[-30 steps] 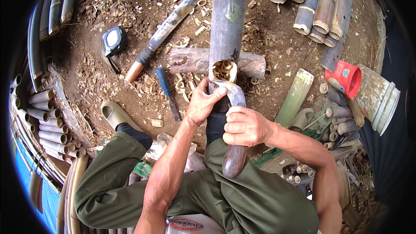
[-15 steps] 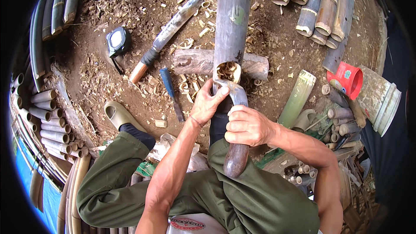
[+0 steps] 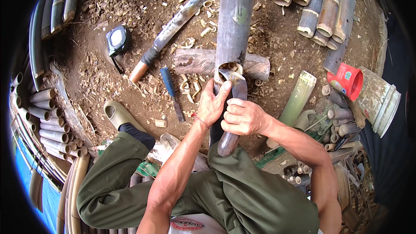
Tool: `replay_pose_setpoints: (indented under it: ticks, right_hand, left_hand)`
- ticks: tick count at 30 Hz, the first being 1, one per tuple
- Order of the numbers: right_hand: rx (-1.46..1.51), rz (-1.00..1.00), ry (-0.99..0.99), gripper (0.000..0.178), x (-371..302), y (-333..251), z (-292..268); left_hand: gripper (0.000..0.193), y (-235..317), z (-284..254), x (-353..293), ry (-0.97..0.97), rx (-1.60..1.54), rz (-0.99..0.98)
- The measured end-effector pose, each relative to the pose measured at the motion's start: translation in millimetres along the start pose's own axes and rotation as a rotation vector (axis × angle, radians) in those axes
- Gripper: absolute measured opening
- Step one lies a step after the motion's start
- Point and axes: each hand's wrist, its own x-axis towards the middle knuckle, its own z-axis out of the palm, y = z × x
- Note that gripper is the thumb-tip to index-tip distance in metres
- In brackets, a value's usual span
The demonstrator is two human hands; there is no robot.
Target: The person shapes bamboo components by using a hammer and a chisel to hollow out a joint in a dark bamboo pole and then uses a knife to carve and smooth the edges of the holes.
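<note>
Curved knife (image 3: 237,87) blade now tucked closer into the open end of the dark bamboo tube (image 3: 234,26) than a second ago. Tube lies at twelve o'clock across a log (image 3: 197,60). Right hand (image 3: 243,117) grip closed on the handle; left hand (image 3: 212,104) presses the blade. Carving at the rim goes on.

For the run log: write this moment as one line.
left hand: steadying curved knife blade | right hand: gripping its handle | blade at open end of bamboo tube | tube resting on log

- The bamboo tube (image 3: 234,21) lies across the log (image 3: 195,60), its near end at both hands.
- The left hand (image 3: 212,104) sits just left of the right hand (image 3: 242,117).
- Left of the tube — machete (image 3: 173,26), chisel (image 3: 171,89), tape measure (image 3: 117,40).
- Right — the cup (image 3: 346,80).
</note>
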Motion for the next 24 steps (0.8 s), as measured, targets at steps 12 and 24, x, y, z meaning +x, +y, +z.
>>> replay_pose_setpoints:
  ticks: [12,24]
  right_hand:
    - [0.818,0.629,0.94,0.018,54,26,-57]
    - [1.07,0.884,0.892,0.011,66,61,-58]
  left_hand:
    - [0.089,23,17,2,0.109,-0.139,-0.152]
    - [0.086,22,19,12,0.171,-0.047,-0.281]
